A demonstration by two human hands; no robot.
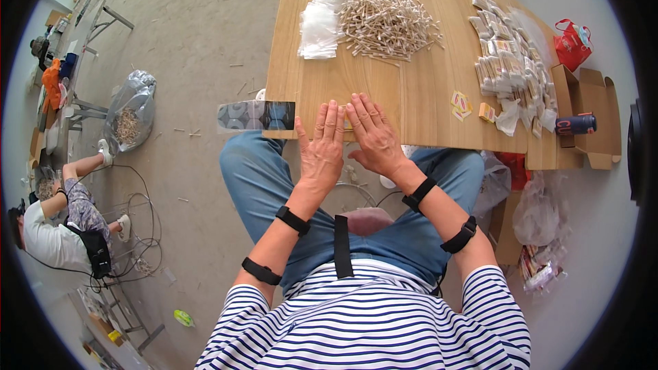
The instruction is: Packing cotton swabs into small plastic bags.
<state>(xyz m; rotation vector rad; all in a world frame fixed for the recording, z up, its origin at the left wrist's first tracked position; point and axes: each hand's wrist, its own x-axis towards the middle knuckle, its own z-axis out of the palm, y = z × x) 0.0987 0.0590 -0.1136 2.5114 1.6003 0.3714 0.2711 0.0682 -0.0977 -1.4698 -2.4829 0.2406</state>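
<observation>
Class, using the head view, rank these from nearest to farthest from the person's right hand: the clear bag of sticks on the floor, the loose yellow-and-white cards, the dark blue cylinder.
From the right hand:
1. Loose yellow-and-white cards: to its right, on the table.
2. Dark blue cylinder: farther right.
3. Clear bag of sticks: far left, on the floor.

Far left: co-worker point(58, 236) in white top, orange bundle point(51, 85); green packet point(184, 318) on floor. Right: red bag point(571, 49), open cardboard box point(595, 99) (dark can point(576, 124) by it).
</observation>
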